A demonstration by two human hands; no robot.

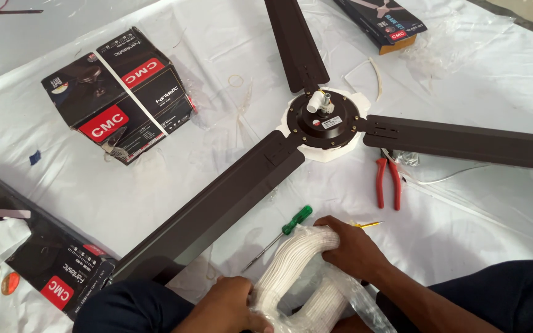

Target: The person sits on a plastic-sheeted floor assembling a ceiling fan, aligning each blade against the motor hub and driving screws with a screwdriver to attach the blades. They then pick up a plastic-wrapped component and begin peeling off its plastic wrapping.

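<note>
- Left hand [232,302] closed around the lower end of the wire coil [300,271], a white bundle inside a clear bag, low in the frame between the knees.
- Right hand [350,246] curled over the coil's top bend, fingers wrapped tight, pinning bag and wire together.
- Judgement: the grip looked best kept on both ends at once, so the loops held their shape and the slack plastic (crinkly, loose at the right) did not slip.
- Screwdriver [279,235], green handle, lay just beyond the coil, tip pointing down-left.
- Pliers [388,182], red grips, lay further out, near the right blade.
- Fan [323,118] lay flat on the white sheet [155,191], three dark blades spread, hub on a white pad.
- Boxes [118,92] stood at the far left, well apart.
</note>
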